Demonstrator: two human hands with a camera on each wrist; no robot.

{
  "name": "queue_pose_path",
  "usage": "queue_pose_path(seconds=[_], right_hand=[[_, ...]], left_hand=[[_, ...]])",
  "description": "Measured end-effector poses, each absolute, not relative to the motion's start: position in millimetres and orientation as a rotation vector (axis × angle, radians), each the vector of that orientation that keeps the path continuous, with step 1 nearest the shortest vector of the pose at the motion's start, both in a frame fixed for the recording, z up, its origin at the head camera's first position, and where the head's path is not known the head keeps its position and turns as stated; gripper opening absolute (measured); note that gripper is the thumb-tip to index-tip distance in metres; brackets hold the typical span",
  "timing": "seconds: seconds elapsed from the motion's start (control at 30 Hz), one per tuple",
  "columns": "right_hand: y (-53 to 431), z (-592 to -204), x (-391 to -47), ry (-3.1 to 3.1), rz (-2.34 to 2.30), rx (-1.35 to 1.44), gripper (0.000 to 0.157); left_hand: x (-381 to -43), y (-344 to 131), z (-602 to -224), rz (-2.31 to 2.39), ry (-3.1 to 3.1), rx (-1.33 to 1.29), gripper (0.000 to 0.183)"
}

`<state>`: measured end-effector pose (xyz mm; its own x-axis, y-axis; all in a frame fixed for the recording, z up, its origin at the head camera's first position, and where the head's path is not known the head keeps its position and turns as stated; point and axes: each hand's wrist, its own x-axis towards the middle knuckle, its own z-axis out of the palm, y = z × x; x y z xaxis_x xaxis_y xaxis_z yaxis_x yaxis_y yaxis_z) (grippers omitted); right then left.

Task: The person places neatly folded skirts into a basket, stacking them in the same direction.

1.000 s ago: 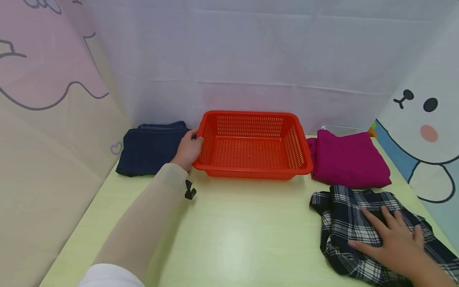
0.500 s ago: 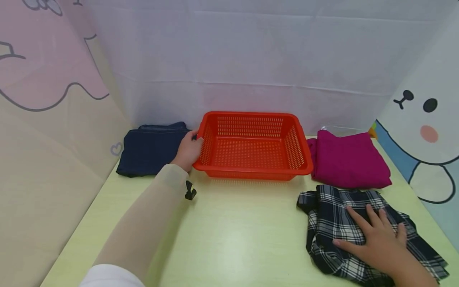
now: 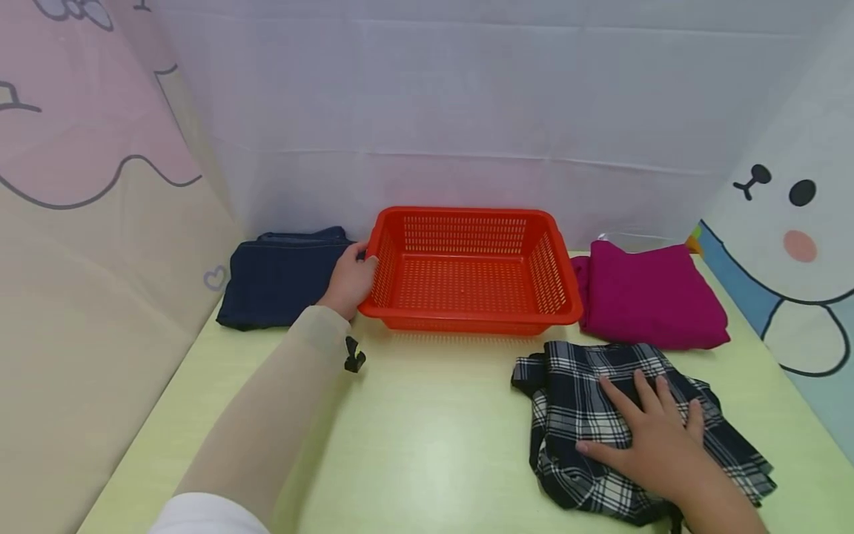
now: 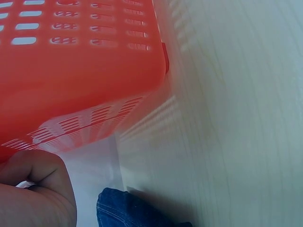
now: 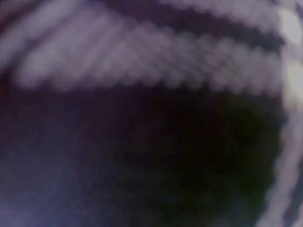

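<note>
My left hand (image 3: 350, 280) grips the left rim of a red plastic basket (image 3: 470, 324), its fingers curled at the edge. In the left wrist view the basket's slotted wall (image 4: 85, 85) fills the upper left, with the curled hand (image 4: 40, 189) below it. On the right, a black-and-white plaid shirt (image 3: 570, 415) lies roughly folded on the table. Spread fingers of my right hand (image 3: 657, 445) rest on top of it. The right wrist view holds only blurred plaid cloth (image 5: 156, 61), very close; the hand is out of that view.
Folded dark blue jeans (image 3: 280, 285) lie left of the basket, beside my left hand. A folded magenta garment (image 3: 654, 297) sits right of the basket, just behind the shirt. White and printed cloth (image 3: 467, 96) walls in the pale table (image 3: 414, 430) at back and sides.
The plaid shirt has slid left across the table under my right hand, away from the right edge. My left hand and the basket have stayed in place.
</note>
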<state>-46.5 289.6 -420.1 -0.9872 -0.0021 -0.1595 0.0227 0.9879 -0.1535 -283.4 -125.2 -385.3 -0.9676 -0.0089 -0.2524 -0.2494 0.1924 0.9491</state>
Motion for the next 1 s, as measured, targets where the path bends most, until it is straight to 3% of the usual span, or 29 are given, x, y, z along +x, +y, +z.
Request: queue_pose_path(seconds=[1.0], right_hand=[[189.8,-414.8,-62.0,2.957,-0.236,-0.024,0.118]], left_hand=[[-281.0,-126.6,-385.3,1.831,2.356,-0.213,0.050]])
